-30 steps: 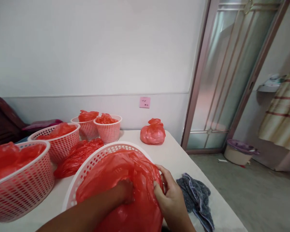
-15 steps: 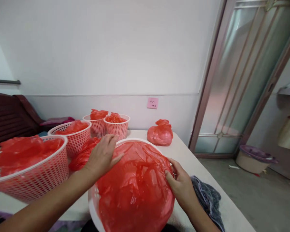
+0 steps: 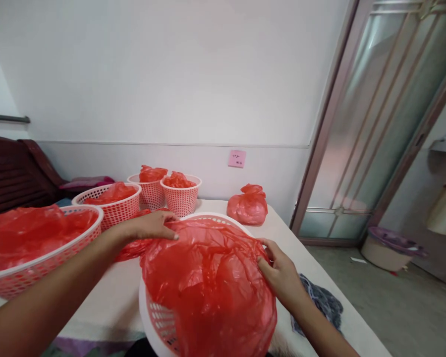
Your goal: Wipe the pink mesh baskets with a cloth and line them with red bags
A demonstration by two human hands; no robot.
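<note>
A red plastic bag spreads over a white basket close in front of me, covering most of its mouth. At the lower left the basket's slotted inner wall shows. My left hand pinches the bag's upper left edge near the far rim. On the right, my right hand has the bag's edge between thumb and fingers; its fingertips are partly behind the film. More crumpled red plastic lies on the table behind my left forearm.
Several baskets with red bags stand left, including a large basket and a small basket. A tied red bag sits by the wall. A grey cloth lies right on the white table. A bucket stands on the floor.
My left hand has moved left and down with the bag's edge, and the film has shifted off the basket's lower left side. My right hand keeps its hold.
</note>
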